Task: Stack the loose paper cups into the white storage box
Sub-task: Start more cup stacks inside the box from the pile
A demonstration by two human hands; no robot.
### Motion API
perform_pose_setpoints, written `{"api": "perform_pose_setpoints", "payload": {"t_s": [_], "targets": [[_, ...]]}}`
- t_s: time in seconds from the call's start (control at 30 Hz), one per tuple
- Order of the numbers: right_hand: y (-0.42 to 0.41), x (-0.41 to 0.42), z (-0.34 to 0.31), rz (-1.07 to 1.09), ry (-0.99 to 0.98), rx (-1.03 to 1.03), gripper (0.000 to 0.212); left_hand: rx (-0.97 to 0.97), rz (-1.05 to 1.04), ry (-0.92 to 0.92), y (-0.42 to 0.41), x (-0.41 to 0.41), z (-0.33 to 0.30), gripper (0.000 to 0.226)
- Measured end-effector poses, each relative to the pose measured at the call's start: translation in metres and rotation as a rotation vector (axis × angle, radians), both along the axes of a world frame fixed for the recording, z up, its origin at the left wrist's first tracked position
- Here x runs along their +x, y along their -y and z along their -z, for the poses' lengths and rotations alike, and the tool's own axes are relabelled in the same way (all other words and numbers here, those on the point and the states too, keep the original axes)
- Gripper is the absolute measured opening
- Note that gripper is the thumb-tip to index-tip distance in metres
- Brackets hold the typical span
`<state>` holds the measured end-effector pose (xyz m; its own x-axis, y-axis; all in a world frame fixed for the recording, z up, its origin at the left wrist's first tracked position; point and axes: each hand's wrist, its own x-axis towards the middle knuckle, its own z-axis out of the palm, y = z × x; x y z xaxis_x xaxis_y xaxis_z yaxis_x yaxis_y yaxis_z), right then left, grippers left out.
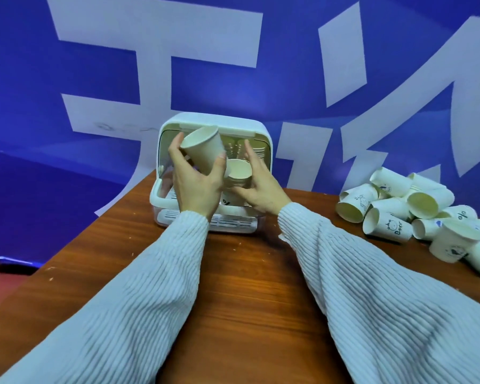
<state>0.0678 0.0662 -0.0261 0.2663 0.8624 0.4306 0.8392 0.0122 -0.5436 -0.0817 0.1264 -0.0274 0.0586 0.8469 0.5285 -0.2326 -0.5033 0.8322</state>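
The white storage box (263, 139) stands at the table's far edge with its front open, and stacked cups show inside it. My left hand (197, 181) grips a single white paper cup (204, 148), tilted with its mouth toward the upper left, in front of the opening. My right hand (259, 187) holds a short stack of cups (239, 173), mouth up, just right of and below that cup. The single cup's base sits close to the stack's rim; contact cannot be made out. A heap of loose cups (416, 214) with small printed drawings lies on the table at the right.
The brown wooden table (247, 286) stretches from the box toward me, and its left edge runs diagonally from the box to the lower left. A blue wall with large white characters (155, 67) rises directly behind the box.
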Motion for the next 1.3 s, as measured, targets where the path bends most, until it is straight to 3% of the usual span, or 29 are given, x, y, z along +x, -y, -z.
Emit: {"api": "perform_pose_setpoints", "payload": {"t_s": [0.1, 0.23, 0.37, 0.5, 0.6, 0.83, 0.97, 1.1, 1.2, 1.3], "targets": [[-0.001, -0.002, -0.001, 0.007, -0.156, 0.011, 0.120, 0.049, 0.084, -0.080, -0.010, 0.014, -0.016, 0.085], [0.000, 0.002, 0.000, 0.027, -0.198, 0.018, 0.123, 0.265, 0.034, -0.425, -0.020, 0.034, -0.018, 0.077], [0.000, 0.003, 0.007, 0.036, -0.223, 0.031, 0.121, 0.279, -0.040, -0.636, -0.023, 0.032, -0.002, 0.069], [-0.002, 0.001, 0.015, 0.037, -0.325, 0.068, 0.129, 0.332, -0.078, -0.729, -0.025, 0.028, 0.003, 0.056], [-0.003, 0.002, 0.020, 0.032, -0.324, 0.067, 0.114, 0.290, -0.095, -0.733, -0.022, 0.031, 0.006, 0.041], [0.015, -0.001, 0.024, 0.004, -0.229, 0.033, 0.098, 0.295, -0.116, -0.824, -0.021, 0.030, 0.005, 0.044], [0.063, 0.014, 0.032, 0.250, -0.242, 0.108, 0.077, 0.406, -0.183, -0.806, -0.015, 0.037, 0.009, 0.057], [0.123, 0.062, 0.049, 0.714, -0.040, 0.193, 0.054, 0.570, -0.198, -0.572, 0.029, 0.057, 0.022, 0.050], [0.165, 0.102, 0.061, 1.001, 0.119, 0.072, 0.068, 0.633, -0.030, -0.530, 0.071, 0.078, 0.040, 0.049], [0.195, 0.132, 0.076, 1.062, 0.187, -0.190, 0.085, 0.657, 0.134, -0.626, 0.098, 0.088, 0.066, 0.053]]}}
